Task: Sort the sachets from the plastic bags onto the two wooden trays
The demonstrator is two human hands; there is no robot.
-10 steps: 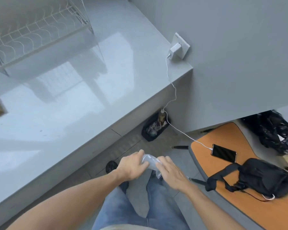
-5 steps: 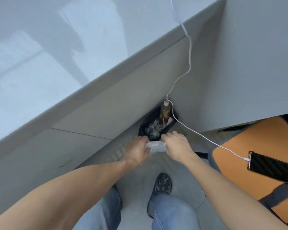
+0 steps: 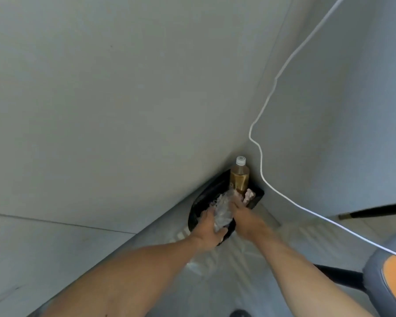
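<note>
Now reaching down, both hands, left (image 3: 212, 225) and right (image 3: 244, 216), squeezing the empty-looking bag (image 3: 223, 210) over the bin (image 3: 199, 207), probably throwing it away.

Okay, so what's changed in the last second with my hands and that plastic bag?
Both hands carried the crumpled plastic bag from waist height down into the black bin on the floor. The left hand and right hand still grip it. The bottle stayed put.
</note>
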